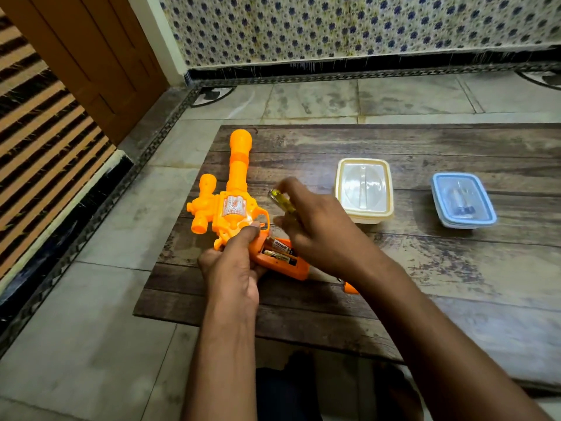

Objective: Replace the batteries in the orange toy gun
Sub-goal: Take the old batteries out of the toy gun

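Head view: left hand [233, 275] grips the orange toy gun [233, 208] (batteries [277, 250] showing) on a wooden board [455, 268] over floor tiles [91, 329], right hand [315, 226] pinching a yellow-handled screwdriver [280, 200].

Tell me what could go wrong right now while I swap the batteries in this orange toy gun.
The right hand holds a yellow-handled screwdriver just above the open compartment, so its tip could slip and gouge the batteries or your left hand gripping the toy gun. A small orange piece, possibly the cover, lies half hidden by your forearm and might get knocked off the board.
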The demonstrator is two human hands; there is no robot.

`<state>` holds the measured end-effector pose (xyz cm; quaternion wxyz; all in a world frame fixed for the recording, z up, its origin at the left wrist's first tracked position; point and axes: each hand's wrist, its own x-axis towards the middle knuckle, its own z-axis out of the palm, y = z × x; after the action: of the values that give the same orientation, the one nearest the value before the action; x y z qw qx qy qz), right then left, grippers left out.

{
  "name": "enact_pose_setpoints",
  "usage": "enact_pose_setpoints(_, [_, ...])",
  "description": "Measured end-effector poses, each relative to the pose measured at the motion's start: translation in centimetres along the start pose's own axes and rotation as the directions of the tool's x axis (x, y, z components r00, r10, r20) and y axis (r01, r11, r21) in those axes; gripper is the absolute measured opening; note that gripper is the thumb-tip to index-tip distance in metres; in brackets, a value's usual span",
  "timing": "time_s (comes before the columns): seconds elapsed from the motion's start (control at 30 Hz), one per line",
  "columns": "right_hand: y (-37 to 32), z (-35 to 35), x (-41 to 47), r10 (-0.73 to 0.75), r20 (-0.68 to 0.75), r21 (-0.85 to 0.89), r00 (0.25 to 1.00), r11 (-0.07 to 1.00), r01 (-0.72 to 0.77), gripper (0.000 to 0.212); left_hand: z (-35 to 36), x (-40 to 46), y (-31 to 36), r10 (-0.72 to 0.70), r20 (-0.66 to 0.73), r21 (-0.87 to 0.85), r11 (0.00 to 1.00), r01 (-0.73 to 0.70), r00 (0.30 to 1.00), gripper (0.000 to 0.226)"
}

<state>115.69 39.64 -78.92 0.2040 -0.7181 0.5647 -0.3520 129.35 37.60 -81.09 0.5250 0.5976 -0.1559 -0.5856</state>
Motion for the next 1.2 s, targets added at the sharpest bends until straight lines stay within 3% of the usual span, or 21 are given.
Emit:
enact_pose_setpoints(0.07, [-0.2,0.4,-0.2,0.01,0.073,-0.084,0.997,0.996,-0.003,0.038,0.0,-0.1,0.0,0.012,-0.006,0.001,1.0,-0.012,1.0,0.033])
enact_pose_setpoints(0.17, [0.0,0.9,-0.3,0.058,0.099,-0.176,0.993,0.984,-0.04,0.033,0.0,-0.4,0.2,0.012,-0.015,-0.007,1.0,-0.012,1.0,0.034])
enact_pose_setpoints(0.4, [0.0,1.6,-0.3,0.06,-0.059,-0.128,0.996,0.99,-0.067,0.023,0.1,-0.5,0.1,0.025,-0.009,-0.005,1.0,-0.025,1.0,0.028])
enact_pose_setpoints(0.53, [-0.3,2.3,-0.2,0.064,-0.074,-0.136,0.995,0.988,-0.073,0.017,-0.1,-0.3,0.2,0.019,0.003,0.001,1.0,-0.019,1.0,0.027])
enact_pose_setpoints(0.7, [-0.6,1.7,0.0,0.063,-0.213,0.054,0.975,0.997,-0.053,0.014,-0.1,-0.2,0.3,0.003,-0.019,-0.001,1.0,-0.003,1.0,0.035])
enact_pose_setpoints(0.83, [-0.1,1.8,0.7,-0.004,-0.325,-0.069,0.946,0.997,-0.02,0.021,-0.1,0.0,0.2,0.002,-0.028,-0.02,1.0,-0.003,1.0,0.047])
enact_pose_setpoints(0.9, [0.3,2.0,1.4,-0.047,-0.273,-0.25,0.961,0.968,-0.023,0.019,-0.2,0.1,0.2,0.007,-0.044,-0.041,0.999,-0.009,0.999,0.046])
enact_pose_setpoints(1.0, [0.7,2.1,2.4,0.022,-0.099,-0.432,0.995,0.9,-0.063,0.017,-0.4,0.1,0.3,0.022,-0.054,-0.03,0.999,-0.024,0.998,0.041])
enact_pose_setpoints(1.2, [0.2,2.2,3.1,0.125,0.06,-0.527,0.99,0.847,-0.075,0.019,-0.6,0.2,0.5,0.032,-0.049,-0.003,0.999,-0.032,0.998,0.028])
